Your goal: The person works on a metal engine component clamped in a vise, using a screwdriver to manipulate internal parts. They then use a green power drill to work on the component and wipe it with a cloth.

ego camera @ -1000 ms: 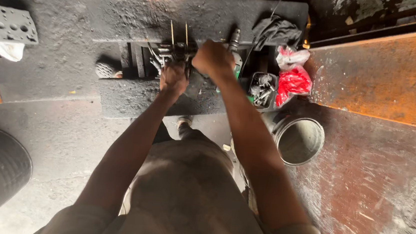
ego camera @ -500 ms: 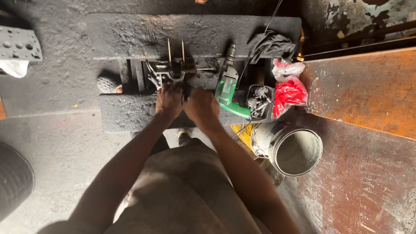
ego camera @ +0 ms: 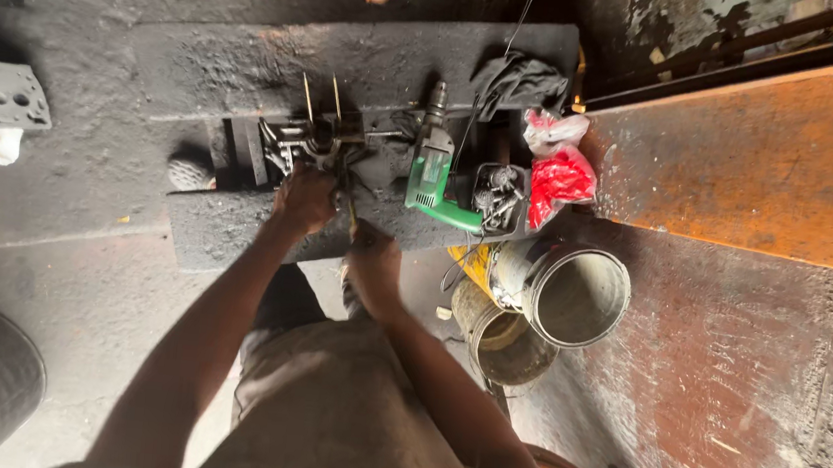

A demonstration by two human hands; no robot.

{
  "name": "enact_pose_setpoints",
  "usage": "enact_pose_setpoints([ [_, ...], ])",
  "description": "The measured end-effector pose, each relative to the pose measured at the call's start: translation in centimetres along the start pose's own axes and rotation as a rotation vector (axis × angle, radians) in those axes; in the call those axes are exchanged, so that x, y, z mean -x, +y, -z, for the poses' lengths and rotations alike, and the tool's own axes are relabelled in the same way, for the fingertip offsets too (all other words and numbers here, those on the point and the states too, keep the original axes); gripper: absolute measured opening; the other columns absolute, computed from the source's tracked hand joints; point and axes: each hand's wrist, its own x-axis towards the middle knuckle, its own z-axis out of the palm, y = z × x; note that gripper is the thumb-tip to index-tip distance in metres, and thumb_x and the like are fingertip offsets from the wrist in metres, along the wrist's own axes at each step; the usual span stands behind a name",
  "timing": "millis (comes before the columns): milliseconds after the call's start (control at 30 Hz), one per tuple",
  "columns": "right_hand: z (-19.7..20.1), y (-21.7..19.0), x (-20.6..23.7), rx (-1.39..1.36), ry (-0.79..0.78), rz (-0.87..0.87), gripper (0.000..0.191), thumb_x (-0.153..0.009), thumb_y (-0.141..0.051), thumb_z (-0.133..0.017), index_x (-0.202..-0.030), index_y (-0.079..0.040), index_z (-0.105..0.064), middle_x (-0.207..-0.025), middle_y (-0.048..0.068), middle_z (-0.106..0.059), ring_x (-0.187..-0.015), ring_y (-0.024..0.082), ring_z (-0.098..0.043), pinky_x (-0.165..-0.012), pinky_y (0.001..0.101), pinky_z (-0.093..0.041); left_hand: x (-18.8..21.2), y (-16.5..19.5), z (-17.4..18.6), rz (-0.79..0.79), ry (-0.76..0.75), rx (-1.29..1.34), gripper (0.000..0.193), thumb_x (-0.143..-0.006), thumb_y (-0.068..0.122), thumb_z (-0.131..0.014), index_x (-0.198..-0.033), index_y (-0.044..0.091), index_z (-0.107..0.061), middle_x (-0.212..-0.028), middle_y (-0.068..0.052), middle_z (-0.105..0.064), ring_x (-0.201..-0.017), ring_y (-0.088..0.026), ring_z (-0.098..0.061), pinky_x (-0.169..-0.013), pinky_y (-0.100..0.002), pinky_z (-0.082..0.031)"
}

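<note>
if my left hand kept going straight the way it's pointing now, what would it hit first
Most likely the dark metal clamp assembly with two upright pins on the sooty workbench slab. The left hand points up the picture and already sits at its near edge; whether it touches cannot be told, since depth is unclear.

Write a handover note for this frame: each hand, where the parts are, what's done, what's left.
Left hand: on the dark metal assembly on the sooty slab, grip unclear.
Right hand: lower, at the slab's near edge, seems closed on a thin tool; hard to tell.
Nearby: green drill lying right of the assembly, small tray of hardware, red bag, two buckets.
Done: not visible. Left: assembly still in hand.
</note>
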Motion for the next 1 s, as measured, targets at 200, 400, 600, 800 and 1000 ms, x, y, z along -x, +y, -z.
enact_pose_setpoints([
  [200,-2.2,-4.8,-2.0,-0.357,0.06,-0.404,0.012,-0.091,-0.006,-0.063,-0.079,-0.005,-0.062,-0.055,0.001,-0.054,-0.041,0.015,-0.047,-0.036,0.0353,-0.034,-0.9,0.0,0.9,0.021,-0.115,-0.024,0.021,-0.097,0.029,-0.063,-0.102,0.013,-0.075,-0.105,-0.01,-0.073,-0.112,-0.031,-0.061,-0.103,-0.045,-0.049],
  [400,-3.6,-1.2,0.9,0.203,0.171,0.312,0.018,-0.096,-0.009,-0.061,-0.108,-0.005,-0.074,-0.068,0.014,-0.065,-0.051,0.022,-0.06,-0.046,0.0388,-0.045,-0.5,-0.3,0.3,-0.013,0.102,0.073,0.026,-0.091,0.028,-0.072,-0.106,0.007,-0.073,-0.107,-0.012,-0.072,-0.105,-0.032,-0.065,-0.093,-0.044,-0.055],
  [600,-4.1,1.1,0.0,0.494,0.288,0.65,0.026,-0.091,-0.007,-0.066,-0.116,-0.008,-0.07,-0.087,0.022,-0.071,-0.076,0.038,-0.069,-0.068,0.0462,-0.055,-0.4,-0.3,0.3,-0.031,0.051,0.039,0.032,-0.091,0.032,-0.073,-0.108,0.005,-0.071,-0.107,-0.014,-0.072,-0.103,-0.032,-0.066,-0.096,-0.045,-0.054],
  [800,4.4,5.2,2.5,0.963,-0.25,1.186,0.01,-0.093,-0.024,-0.072,-0.097,-0.018,-0.066,-0.108,0.018,-0.074,-0.089,0.034,-0.073,-0.07,0.0457,-0.056,2.8,-0.3,3.1,-0.141,-0.452,-0.085,0.032,-0.104,0.038,-0.06,-0.119,0.013,-0.072,-0.112,-0.014,-0.072,-0.104,-0.03,-0.068,-0.095,-0.044,-0.057],
  [1000,19.1,6.5,4.0,0.016,-0.603,-0.275,0.041,-0.087,-0.018,-0.069,-0.127,-0.005,-0.068,-0.108,0.005,-0.076,-0.054,0.009,-0.048,-0.045,0.0321,-0.037,5.3,-1.7,3.9,0.042,-0.5,0.115,0.03,-0.104,0.036,-0.054,-0.123,0.018,-0.069,-0.101,-0.011,-0.073,-0.083,-0.023,-0.069,-0.082,-0.042,-0.058],
])
